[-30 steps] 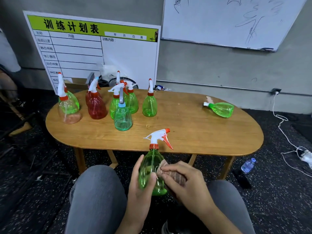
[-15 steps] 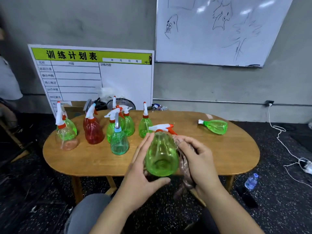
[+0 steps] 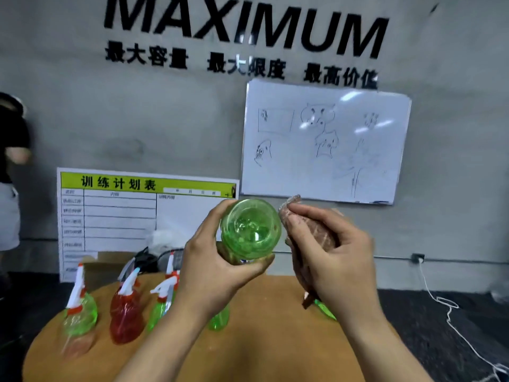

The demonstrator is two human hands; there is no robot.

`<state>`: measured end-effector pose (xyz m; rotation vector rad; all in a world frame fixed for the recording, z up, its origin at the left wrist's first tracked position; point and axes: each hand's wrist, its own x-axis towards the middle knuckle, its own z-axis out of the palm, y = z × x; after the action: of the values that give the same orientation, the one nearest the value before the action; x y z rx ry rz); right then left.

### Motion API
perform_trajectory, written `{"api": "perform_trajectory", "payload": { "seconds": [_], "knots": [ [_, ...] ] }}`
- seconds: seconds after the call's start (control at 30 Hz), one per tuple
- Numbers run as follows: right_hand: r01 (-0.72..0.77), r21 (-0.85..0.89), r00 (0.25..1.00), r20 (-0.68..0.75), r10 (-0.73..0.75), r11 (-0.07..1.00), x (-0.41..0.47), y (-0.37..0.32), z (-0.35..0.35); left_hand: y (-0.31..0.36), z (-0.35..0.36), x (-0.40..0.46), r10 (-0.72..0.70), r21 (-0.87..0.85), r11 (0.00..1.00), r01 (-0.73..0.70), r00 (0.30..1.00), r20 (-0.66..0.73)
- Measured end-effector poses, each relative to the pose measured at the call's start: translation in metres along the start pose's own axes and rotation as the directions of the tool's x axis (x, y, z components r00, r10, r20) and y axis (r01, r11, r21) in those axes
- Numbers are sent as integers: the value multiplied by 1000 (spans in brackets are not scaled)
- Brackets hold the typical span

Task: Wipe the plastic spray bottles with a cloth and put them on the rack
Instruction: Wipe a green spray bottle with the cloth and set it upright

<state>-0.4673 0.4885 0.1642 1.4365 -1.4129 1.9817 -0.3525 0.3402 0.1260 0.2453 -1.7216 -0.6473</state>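
My left hand [image 3: 212, 267] grips a green plastic spray bottle [image 3: 251, 228], raised high with its round bottom turned toward me; its nozzle is hidden behind it. Just to the right, my right hand [image 3: 334, 260] holds a bunched brownish cloth [image 3: 308, 228] against the bottle's side. Below on the oval wooden table [image 3: 275, 340] stand several other spray bottles: a green one [image 3: 80, 315] at far left, a red one [image 3: 125, 318], and another green one [image 3: 161, 307]. A green bottle [image 3: 325, 310] peeks out under my right wrist. No rack is in view.
A training chart board [image 3: 118, 213] leans against the grey wall behind the table, and a whiteboard [image 3: 325, 144] hangs to its right. A person [image 3: 11, 166] stands at the far left edge. A white cable [image 3: 451, 321] trails over the dark floor on the right.
Both hands have lifted the green bottle from lap height to face height and tipped its base toward me. The view has tilted upward with them.
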Motion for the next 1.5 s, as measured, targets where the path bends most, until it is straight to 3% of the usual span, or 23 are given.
{"api": "perform_trajectory", "payload": {
  "seconds": [0.1, 0.27, 0.4, 0.67, 0.77, 0.93, 1.03, 1.2, 1.37, 1.5],
  "knots": [
    [193, -207, 981, 6, -196, 959, 6, -13, -9, 20, -2, 14, 50, 20, 999, -50, 999, -1],
    [284, -401, 947, -27, -322, 871, 19, -30, -14, 45, -3, 23, 158, 120, 980, -158, 987, 10],
    [354, -440, 918, -3, -395, 825, 27, -46, -9, 59, 1, 24, 247, 205, 947, -246, 969, 23],
    [546, -461, 836, 238, -495, 700, 3, -47, -1, 59, -7, 28, 152, 145, 979, -146, 988, -31],
    [531, -458, 846, 235, -479, 713, 0, -35, -14, 55, -9, 29, 135, 146, 981, -127, 990, -45],
    [380, -501, 914, 72, -400, 777, 12, -31, -23, 53, -5, 24, 144, 162, 976, -145, 989, 20],
    [356, -486, 923, 46, -383, 798, 21, -34, -11, 53, 1, 21, 141, 188, 971, -148, 989, 48],
    [407, -440, 911, 136, -389, 800, 17, -37, 7, 47, 4, 19, 108, 167, 980, -111, 994, 27],
    [493, -463, 870, 286, -402, 737, 1, -26, 2, 37, -6, 22, 70, 142, 987, -71, 997, 13],
    [444, -518, 896, 247, -370, 731, 0, -14, -13, 31, -9, 22, 61, 179, 982, -65, 998, 26]
  ]
}}
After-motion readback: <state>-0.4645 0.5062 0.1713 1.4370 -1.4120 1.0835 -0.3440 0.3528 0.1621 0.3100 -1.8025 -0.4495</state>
